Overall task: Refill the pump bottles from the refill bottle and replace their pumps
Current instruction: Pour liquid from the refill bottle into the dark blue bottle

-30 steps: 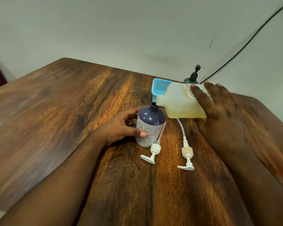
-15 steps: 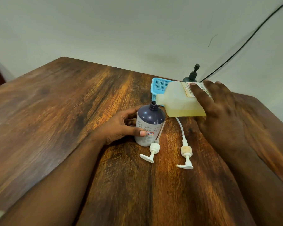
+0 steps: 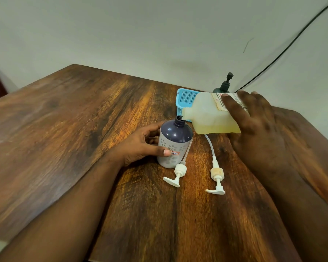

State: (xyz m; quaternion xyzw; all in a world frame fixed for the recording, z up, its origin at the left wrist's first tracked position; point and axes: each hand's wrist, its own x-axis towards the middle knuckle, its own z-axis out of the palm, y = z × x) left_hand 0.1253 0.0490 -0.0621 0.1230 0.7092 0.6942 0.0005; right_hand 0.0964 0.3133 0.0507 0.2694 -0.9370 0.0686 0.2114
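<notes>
Right hand (image 3: 254, 125) tips refill bottle (image 3: 210, 116); left hand (image 3: 142, 146) grips pump bottle (image 3: 173, 142).

A blue perforated basket (image 3: 187, 99) sits on the wooden table (image 3: 83, 129); a black cable (image 3: 284, 52) crosses the wall.

our left hand (image 3: 140, 146) reaches in from the lower left, forearm low over the worktop, fingers and thumb curled around what it grips, the thumb tip at the near side. our right hand (image 3: 254, 129) comes in from the lower right, back facing us, fingers spread long across the top of what it holds.
</notes>
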